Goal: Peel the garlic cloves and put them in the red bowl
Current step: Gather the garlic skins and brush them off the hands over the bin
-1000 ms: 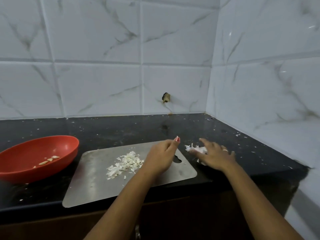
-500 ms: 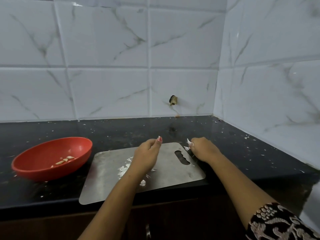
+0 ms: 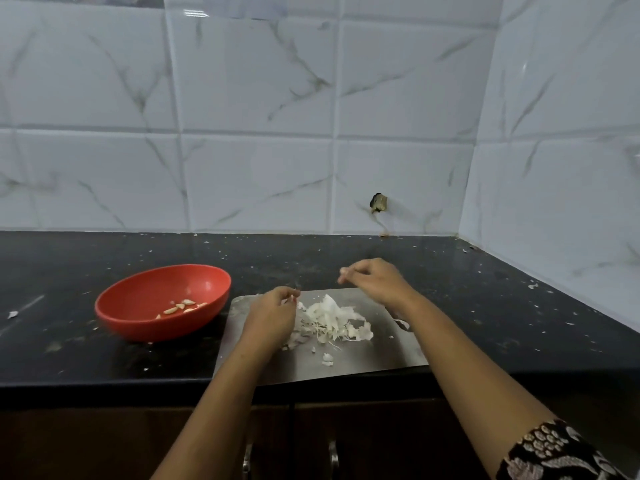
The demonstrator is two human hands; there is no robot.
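Observation:
The red bowl [image 3: 138,306] sits on the black counter left of the steel board [image 3: 374,358] and holds several peeled garlic cloves [image 3: 180,306]. A heap of white garlic skins [image 3: 332,322] lies on the middle of the board. My left hand [image 3: 273,318] rests at the heap's left edge with its fingers curled under; what they hold is hidden. My right hand [image 3: 377,282] hovers over the board's far edge, above and right of the heap. Its fingertips are bunched together, and nothing shows between them.
The black counter [image 3: 485,306] is speckled with bits of skin and ends at tiled walls behind and on the right. A loose scrap of skin [image 3: 13,314] lies far left. Cabinet doors with metal handles [image 3: 333,459] are below the counter's front edge.
My right hand brought the white skins from the counter right of the board onto the heap and has lifted off. The heap is bigger. My left hand stayed beside it.

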